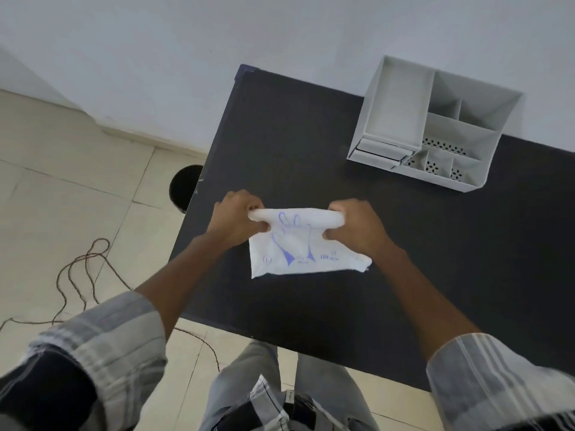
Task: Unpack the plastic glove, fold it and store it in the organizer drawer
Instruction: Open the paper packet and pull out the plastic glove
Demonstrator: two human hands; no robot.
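Note:
A white plastic glove packet (306, 247) printed with a blue hand drawing hangs above the black table (311, 144), near its front left part. My left hand (238, 217) grips the packet's top left corner and my right hand (357, 223) grips its top right corner; the top edge is bunched between them. The grey organizer (435, 126) stands at the table's far right, with open compartments on top and a small drawer (378, 150) at its front left, slightly pulled out.
A white wall runs behind the table. To the left lies a tiled floor with a loose brown cable (81, 275) and a round black object (183, 188) beside the table's left edge. My legs show below the table's front edge.

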